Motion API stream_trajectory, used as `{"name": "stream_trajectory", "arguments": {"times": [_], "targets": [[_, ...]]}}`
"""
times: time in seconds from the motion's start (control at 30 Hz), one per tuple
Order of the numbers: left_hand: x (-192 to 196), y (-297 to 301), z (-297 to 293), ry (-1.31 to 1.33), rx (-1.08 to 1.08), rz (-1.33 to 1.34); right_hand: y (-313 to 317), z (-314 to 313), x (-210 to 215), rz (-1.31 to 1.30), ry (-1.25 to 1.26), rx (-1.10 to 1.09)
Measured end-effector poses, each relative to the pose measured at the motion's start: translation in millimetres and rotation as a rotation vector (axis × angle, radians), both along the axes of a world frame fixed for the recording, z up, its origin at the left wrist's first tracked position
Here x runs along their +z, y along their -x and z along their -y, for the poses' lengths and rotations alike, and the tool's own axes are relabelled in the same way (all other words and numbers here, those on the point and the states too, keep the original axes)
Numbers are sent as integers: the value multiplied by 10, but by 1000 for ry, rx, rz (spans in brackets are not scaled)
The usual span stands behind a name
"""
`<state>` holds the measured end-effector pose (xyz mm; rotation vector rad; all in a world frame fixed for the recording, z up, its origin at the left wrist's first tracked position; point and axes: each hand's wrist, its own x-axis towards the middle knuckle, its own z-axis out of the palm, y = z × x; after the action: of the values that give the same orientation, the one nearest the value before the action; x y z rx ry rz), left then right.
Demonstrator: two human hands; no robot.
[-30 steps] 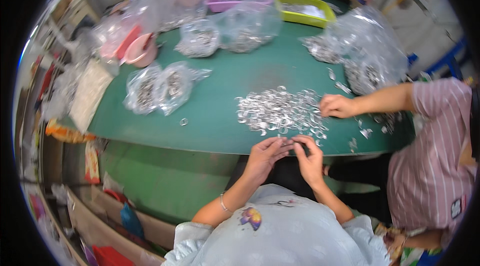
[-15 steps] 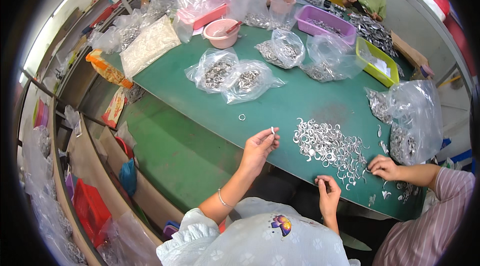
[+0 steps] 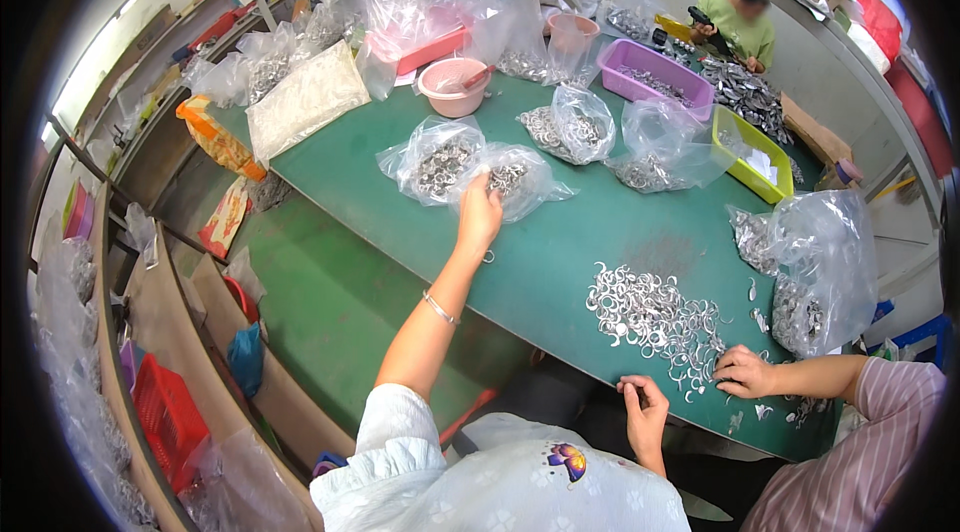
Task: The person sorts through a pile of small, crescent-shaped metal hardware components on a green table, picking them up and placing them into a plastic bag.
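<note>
Reaching forward, the left hand [image 3: 479, 213] touches a clear bag [image 3: 510, 180] of rings, fingers together, bag lying crosswise.

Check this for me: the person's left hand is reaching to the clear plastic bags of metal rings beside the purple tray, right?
Not quite. In the head view the left hand reaches the clear plastic bags of metal rings beside the round pink plastic bowl, not the purple tray.

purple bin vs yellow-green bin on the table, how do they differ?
The purple bin holds a layer of small metal parts; the yellow-green bin holds something pale and flat. The purple bin sits farther from the person, the yellow-green bin nearer the table's right edge. Both are open rectangular plastic bins.
</note>
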<state>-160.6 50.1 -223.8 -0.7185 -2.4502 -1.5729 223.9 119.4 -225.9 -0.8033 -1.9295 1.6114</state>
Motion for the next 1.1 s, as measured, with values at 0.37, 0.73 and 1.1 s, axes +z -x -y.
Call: {"name": "stream_trajectory", "arguments": {"times": [0.37, 0.73, 1.1], "targets": [[-3, 198, 373, 83, 282, -194, 37, -53, -76, -7, -56, -5], [1250, 256, -504, -30, -64, -533, 2119, -606, 742, -82, 108, -28], [2333, -737, -620, -360, -738, 174, 1595, -969, 1234, -506, 28, -180]]}}
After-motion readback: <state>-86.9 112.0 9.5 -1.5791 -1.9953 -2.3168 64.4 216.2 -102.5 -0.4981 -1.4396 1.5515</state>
